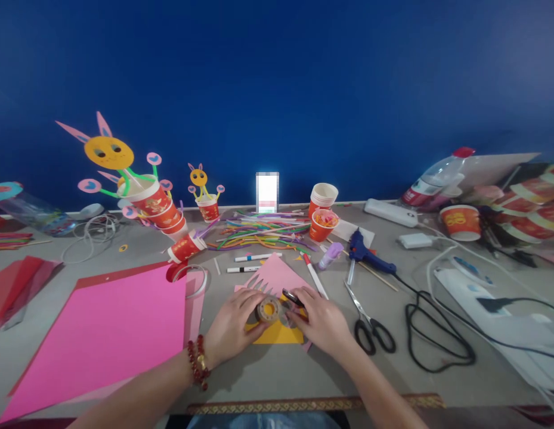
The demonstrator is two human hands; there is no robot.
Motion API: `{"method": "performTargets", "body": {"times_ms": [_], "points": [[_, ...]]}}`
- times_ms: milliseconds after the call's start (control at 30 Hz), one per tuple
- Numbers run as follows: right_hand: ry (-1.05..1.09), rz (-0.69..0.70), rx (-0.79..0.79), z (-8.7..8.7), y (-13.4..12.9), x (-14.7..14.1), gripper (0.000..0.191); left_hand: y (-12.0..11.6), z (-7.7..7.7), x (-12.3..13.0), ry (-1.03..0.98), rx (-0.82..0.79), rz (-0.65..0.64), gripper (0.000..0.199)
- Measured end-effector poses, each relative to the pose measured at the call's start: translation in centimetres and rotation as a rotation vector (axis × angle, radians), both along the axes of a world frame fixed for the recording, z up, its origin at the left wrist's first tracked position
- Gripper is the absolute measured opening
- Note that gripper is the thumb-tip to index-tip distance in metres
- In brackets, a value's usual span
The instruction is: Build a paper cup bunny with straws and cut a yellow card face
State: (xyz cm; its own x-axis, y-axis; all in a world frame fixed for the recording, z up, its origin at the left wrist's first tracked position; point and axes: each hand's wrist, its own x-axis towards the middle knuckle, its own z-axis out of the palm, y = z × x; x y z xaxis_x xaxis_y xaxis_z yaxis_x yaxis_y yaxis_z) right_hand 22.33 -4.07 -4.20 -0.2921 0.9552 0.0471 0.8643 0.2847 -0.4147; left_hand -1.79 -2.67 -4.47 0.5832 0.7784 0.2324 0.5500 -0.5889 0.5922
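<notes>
My left hand [238,322] wears a red bead bracelet and grips a small brown ring [268,309], which looks like a tape roll, between thumb and fingers. Yellow paper [281,335] lies under both hands and shows through the ring's hole. Closed around a black pen [293,297], my right hand [321,316] is just right of the ring. Something greyish by its fingertips is too unclear to name. Behind the hands lies pink paper [281,271] with a jagged cut edge.
Scissors [368,322] and a blue glue gun [368,253] lie to the right, with a loose black cord. Pink sheets [120,322] cover the left side. Pipe cleaners [263,229], markers [257,257] and red cups [324,225] stand or lie behind. A power strip [491,316] is far right.
</notes>
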Motion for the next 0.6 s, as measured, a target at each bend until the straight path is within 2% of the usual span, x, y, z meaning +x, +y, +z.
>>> {"method": "performTargets", "body": {"times_ms": [133,367,600], "points": [[0.009,0.008,-0.013,0.07,0.04,0.0,0.026,-0.02,-0.28,-0.15,0.017,0.004,0.012,0.04],[0.015,0.015,-0.042,0.1,0.2,0.11,0.025,-0.05,-0.79,-0.26,0.031,0.026,0.059,0.063],[0.015,0.018,-0.058,0.17,0.2,0.13,0.024,0.04,-0.48,-0.18,0.04,0.007,0.047,0.056]]}}
